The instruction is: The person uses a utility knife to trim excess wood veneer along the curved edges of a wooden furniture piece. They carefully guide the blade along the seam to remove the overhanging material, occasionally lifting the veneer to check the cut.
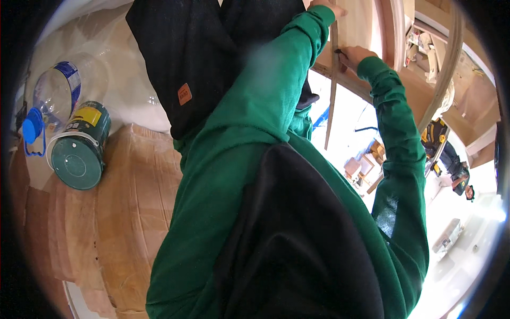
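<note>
My left hand (329, 7) is at the top edge of the view, beside the upper end of a thin wooden strip (332, 98). Its fingers are mostly cut off or hidden, so its grip is unclear. Lower and to the right, my right hand (357, 56) is closed with the fingers bent together. A small dark object (338, 51) pokes out from its fingertips against the strip; its kind is too small to make out. Behind both hands stands a pale wooden panel (355, 26). Green sleeves cover my two arms.
Curved wooden framing (445, 64) rises on the right. At left, a green bucket (78, 162) with a white handle lies beside a large clear plastic bottle (53, 93) with a blue cap. Brown cardboard (139, 186) covers the floor there. Another person (458, 170) is far right.
</note>
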